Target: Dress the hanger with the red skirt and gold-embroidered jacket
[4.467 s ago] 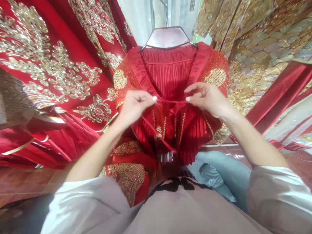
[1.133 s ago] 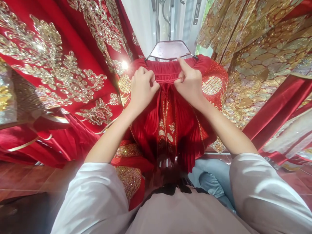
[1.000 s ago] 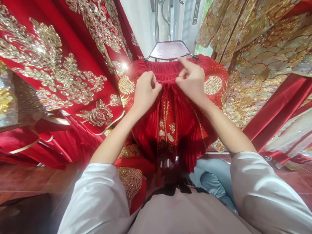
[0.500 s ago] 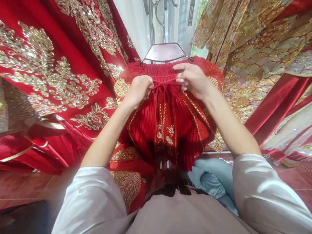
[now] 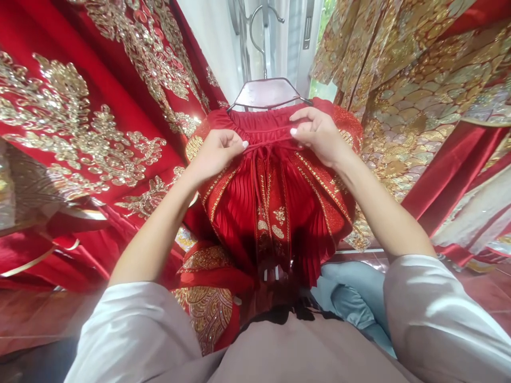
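Note:
A red pleated skirt with gold-trimmed panels hangs from a hanger in front of me. Its gathered waistband has a thin red drawstring, tied in the middle with ends hanging down the front. My left hand is closed at the left of the knot, thumb and forefinger pinching the drawstring by the waistband. On the other side, my right hand pinches the drawstring between thumb and forefinger, its other fingers bent against the waistband. Part of the cord inside each pinch is hidden.
At the left hangs a red garment with gold beadwork. A gold scale-patterned garment hangs at the right. Red and gold cloth lies low in front of my body, and pale blue trouser legs show beside it.
My left hand has shifted left and slightly down, its thumb now stretched along the waistband. The right hand keeps its pinch. The skirt and hanger sit slightly lower in view.

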Tool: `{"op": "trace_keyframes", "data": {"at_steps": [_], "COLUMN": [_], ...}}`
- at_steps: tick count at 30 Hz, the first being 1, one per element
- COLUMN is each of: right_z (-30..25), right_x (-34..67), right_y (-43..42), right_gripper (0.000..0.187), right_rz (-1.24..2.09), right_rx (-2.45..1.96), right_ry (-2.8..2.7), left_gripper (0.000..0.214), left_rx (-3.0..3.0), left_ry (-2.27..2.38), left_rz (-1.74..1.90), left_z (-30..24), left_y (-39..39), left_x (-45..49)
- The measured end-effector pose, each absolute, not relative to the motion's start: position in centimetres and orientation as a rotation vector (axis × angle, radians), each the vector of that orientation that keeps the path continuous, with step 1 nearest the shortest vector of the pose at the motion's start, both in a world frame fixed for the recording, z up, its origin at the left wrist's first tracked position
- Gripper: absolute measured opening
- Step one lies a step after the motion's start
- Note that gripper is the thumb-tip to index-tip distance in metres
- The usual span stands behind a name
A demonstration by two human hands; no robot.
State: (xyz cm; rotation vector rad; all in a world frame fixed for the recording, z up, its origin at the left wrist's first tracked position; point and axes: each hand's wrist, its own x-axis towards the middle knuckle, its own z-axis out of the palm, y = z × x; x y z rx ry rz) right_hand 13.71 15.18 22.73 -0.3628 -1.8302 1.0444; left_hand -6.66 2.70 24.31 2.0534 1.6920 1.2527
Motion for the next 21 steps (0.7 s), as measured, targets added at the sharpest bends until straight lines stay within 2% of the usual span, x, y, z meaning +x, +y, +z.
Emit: {"op": "trace_keyframes", "data": {"at_steps": [4,7,9,11,14,16,19,21], "right_z": [22.9,23.0,22.7,22.5,23.2,24.8,27.3,28.0], "right_x": [16.0,18.7,20.0,20.8,21.5,22.1,23.0,23.1], "right_y": [14.7,14.6,15.3,16.5,18.2,19.1,20.5,22.0], "right_gripper": [0.023,0.035,0.046,0.049,0.041,0.039,0.049,0.051], "right_rz": [0.547,0.032,-0.205,-0.291,-0.238,-0.113,0.34,0.66], "right_rx": [-0.422,-0.605,-0.723,-0.775,-0.792,-0.766,-0.698,-0.72], "right_ry": [-1.912,-1.923,-1.964,-2.033,-2.099,-2.127,-2.141,-2.059], "left_gripper": [0.02,0.048,0.063,0.057,0.047,0.05,0.048,0.045], "left_rx": [2.439,2.72,2.684,2.507,2.379,2.35,2.195,2.151], "left_ry": [1.785,1.777,1.72,1.697,1.821,1.957,1.986,1.918], "left_rz": [1.421,1.576,1.411,1.184,1.098,1.352,1.91,1.995], "left_z": [25.7,27.5,28.2,28.4,27.8,27.0,25.5,24.9], "left_y": [2.9,4.3,5.6,6.7,7.3,7.2,6.9,6.7], "left_x": [-8.1,-10.9,-12.9,-14.1,-14.2,-13.2,-11.5,-10.8]}}
